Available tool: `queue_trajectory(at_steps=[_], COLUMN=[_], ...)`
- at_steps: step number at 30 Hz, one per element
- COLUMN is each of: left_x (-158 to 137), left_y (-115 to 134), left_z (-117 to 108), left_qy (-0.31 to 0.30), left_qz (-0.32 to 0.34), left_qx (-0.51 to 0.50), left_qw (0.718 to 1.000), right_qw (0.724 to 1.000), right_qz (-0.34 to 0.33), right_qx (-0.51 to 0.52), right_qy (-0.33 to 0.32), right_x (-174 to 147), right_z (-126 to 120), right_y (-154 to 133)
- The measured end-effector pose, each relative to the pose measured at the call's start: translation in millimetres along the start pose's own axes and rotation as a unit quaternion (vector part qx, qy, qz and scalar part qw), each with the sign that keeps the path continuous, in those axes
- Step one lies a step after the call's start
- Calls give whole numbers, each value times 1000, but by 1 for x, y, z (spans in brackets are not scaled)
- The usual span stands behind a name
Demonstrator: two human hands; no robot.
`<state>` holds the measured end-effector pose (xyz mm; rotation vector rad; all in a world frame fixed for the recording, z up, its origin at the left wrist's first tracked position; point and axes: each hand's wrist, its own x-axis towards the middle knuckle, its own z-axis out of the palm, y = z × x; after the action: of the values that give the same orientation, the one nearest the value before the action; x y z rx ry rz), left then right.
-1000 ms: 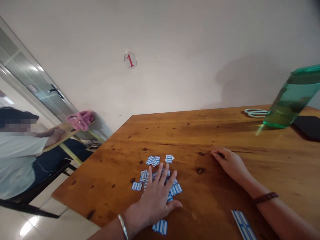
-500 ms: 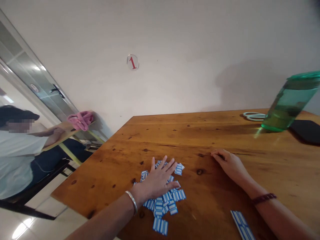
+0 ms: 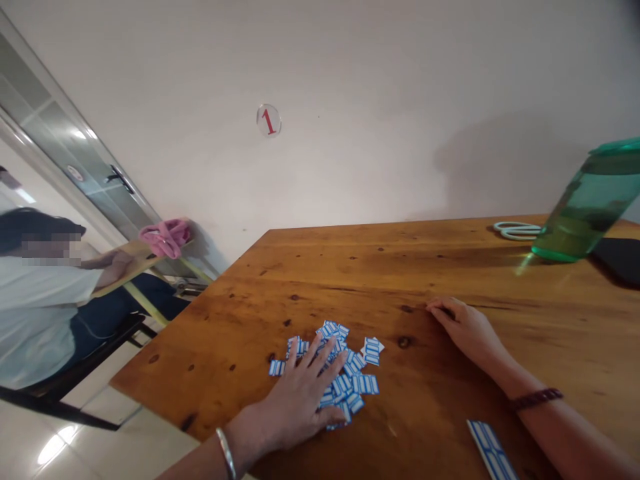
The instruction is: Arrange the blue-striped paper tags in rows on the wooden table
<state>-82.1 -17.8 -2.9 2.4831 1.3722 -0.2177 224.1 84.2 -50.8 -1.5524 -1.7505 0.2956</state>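
Observation:
My left hand, a silver bangle on its wrist, lies palm down with fingers spread over a loose pile of small blue-and-white label pieces. It covers the lower left of the heap. One label piece sits a little apart on the right side. My right hand rests on the wooden table to the right of the pile, fingers curled in, with nothing visible in them. A longer label sheet lies near the front edge, left of my right forearm.
At the back right stand a green water bottle, a coiled white cable and a dark flat object. Beyond the table's left edge a person sits at another table, where a pink cloth lies.
My left hand has slid toward me and to the left across the pile, uncovering labels at its far side. Labels at the near side have shifted. My right hand stays in place.

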Motion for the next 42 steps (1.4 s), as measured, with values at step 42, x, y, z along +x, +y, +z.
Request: queue_trajectory(at_steps=[42], left_x=[59], left_y=[13], left_z=[-30], left_qy=[204], left_qz=[-53], left_qx=[-167], left_qw=[963], right_qw=[999], right_qz=[-39], right_qx=[-34], right_qy=[-3], right_x=[0], right_z=[0], right_y=[0])
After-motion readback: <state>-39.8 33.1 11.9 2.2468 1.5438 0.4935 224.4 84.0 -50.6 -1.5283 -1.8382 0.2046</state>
